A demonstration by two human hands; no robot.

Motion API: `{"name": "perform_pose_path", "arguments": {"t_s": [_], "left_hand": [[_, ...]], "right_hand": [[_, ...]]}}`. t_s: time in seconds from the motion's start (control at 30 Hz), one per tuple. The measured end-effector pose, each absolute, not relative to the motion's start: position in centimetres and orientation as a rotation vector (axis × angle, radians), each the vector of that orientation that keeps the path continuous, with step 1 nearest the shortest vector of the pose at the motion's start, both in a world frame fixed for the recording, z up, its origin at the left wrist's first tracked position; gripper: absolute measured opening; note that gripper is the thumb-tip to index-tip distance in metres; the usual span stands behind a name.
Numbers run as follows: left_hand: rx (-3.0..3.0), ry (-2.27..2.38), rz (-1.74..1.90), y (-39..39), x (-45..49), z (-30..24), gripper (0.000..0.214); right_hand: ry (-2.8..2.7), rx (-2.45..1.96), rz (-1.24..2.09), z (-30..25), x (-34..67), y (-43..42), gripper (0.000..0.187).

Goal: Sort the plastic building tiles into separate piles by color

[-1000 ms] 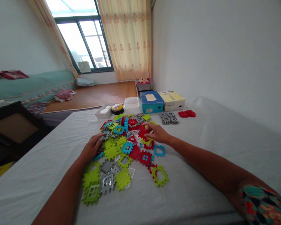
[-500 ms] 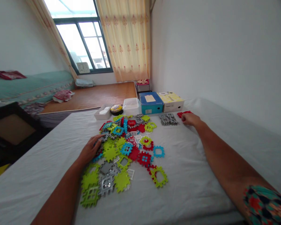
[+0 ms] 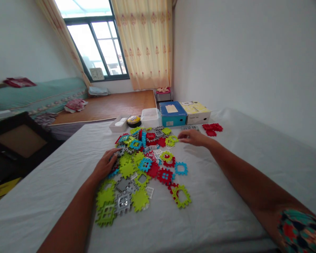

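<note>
My left hand [image 3: 107, 163] lies at the left edge of a heap of toothed plastic building panels, its fingertips on the grey panels [image 3: 124, 151] there. Its fingers are stretched out, and no panel shows gripped in it. My right hand [image 3: 191, 137] hovers beside the heap's right side, fingers extended and holding nothing I can see. Close to its fingertips is a lime-green panel [image 3: 171, 141]. Behind that hand, a grey panel group [image 3: 185, 128] is partly covered from view. Farther right, red panels [image 3: 212, 128] lie together on the sheet.
A white tray [image 3: 115, 127], a round yellow-and-black tin [image 3: 134, 121], a clear plastic box [image 3: 151, 119], a blue box [image 3: 173, 114] and a yellow box [image 3: 195, 113] line the back. A lime frame panel [image 3: 181, 196] lies at the front right of the heap.
My right hand has let go of the red panels at the far right and moved left toward the heap, now in front of the grey group. My left hand stays on the heap.
</note>
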State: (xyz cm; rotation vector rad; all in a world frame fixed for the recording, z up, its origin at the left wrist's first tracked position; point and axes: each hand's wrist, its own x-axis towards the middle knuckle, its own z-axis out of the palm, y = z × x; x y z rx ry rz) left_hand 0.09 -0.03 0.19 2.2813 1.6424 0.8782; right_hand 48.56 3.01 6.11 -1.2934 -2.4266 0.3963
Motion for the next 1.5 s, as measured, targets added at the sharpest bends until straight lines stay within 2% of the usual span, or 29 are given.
{"name": "perform_pose_path", "arguments": {"t_s": [0.07,0.17,0.2,0.37,0.53,0.73,0.9,1.3,1.5], "left_hand": [[2.282,1.643,0.879,-0.1,0.2,0.3,0.056],[2.275,1.647,0.881,-0.2,0.2,0.3,0.056],[2.272,1.647,0.878,-0.1,0.2,0.3,0.056],[2.278,1.631,0.882,-0.1,0.1,0.3,0.055],[2.28,1.636,0.887,0.0,0.1,0.3,0.056],[2.29,1.633,0.885,0.0,0.0,0.3,0.057],[2.276,1.643,0.892,0.0,0.1,0.4,0.057],[2.293,1.659,0.893,0.2,0.0,0.2,0.056],[2.32,1.648,0.911,0.9,-0.6,-0.3,0.054]], "right_hand": [[-2.555,-1.051,0.537,6.1,45.1,1.5,0.031],[-2.648,-0.984,0.469,5.3,42.3,-0.3,0.049],[-2.66,-0.99,0.434,5.0,41.9,-0.6,0.048],[-2.628,-0.939,0.403,3.4,41.6,-0.6,0.018],[-2.478,-1.019,0.349,3.8,42.1,0.4,0.017],[-2.119,-1.49,0.121,5.1,49.7,4.5,0.02],[-1.741,-1.879,-0.008,3.8,57.2,6.7,0.022],[-1.514,-1.824,0.181,1.3,60.1,6.7,0.033],[-1.182,-2.103,-0.038,0.5,70.2,3.0,0.037]]}}
